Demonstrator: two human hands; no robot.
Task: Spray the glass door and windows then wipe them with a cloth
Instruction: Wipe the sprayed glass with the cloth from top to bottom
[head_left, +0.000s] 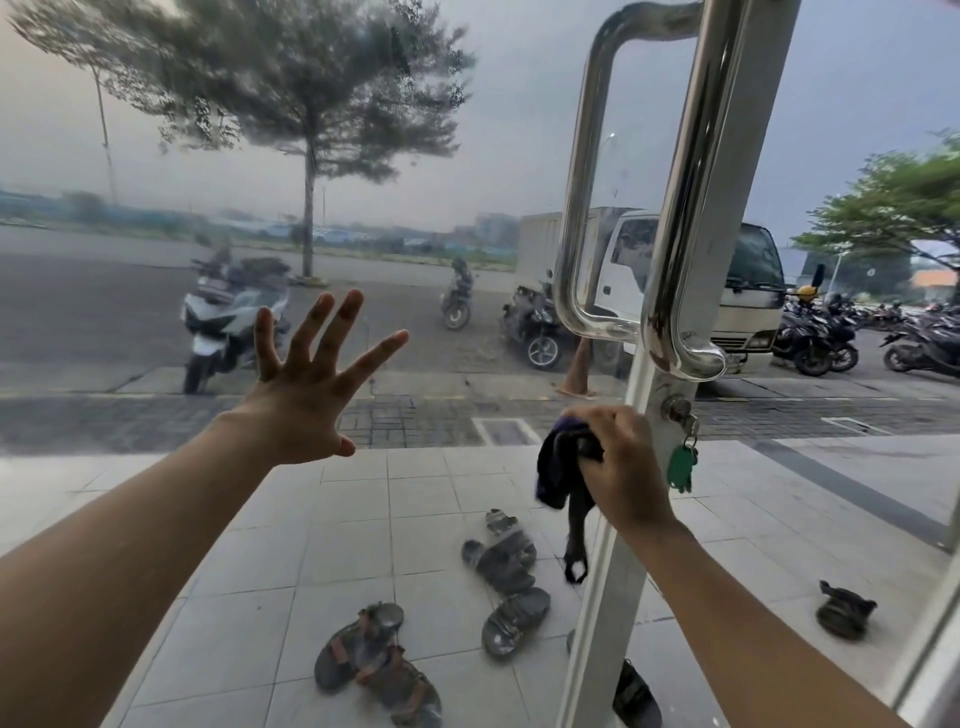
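Counts: we see two grips, one cloth (558, 467), one door (467, 156), one handle (691, 182), one key (691, 418).
Left grip (306, 395): fingers spread wide, holding nothing, raised before the door.
Right grip (618, 467): curled round the cloth, beside the door's edge, below the handle.
Cloth: dark, purplish, bunched, one end hanging.
Door: hazy, spotted near the top.
Beyond: sandals (379, 665) on tiles (363, 493), scooters (228, 312), a truck (748, 280).

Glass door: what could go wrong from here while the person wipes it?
1. The left hand, fingers spread at the glass door, may leave fresh prints.
2. The right hand holds the cloth close to the green key tag hanging from the lock; a wipe could snag it.
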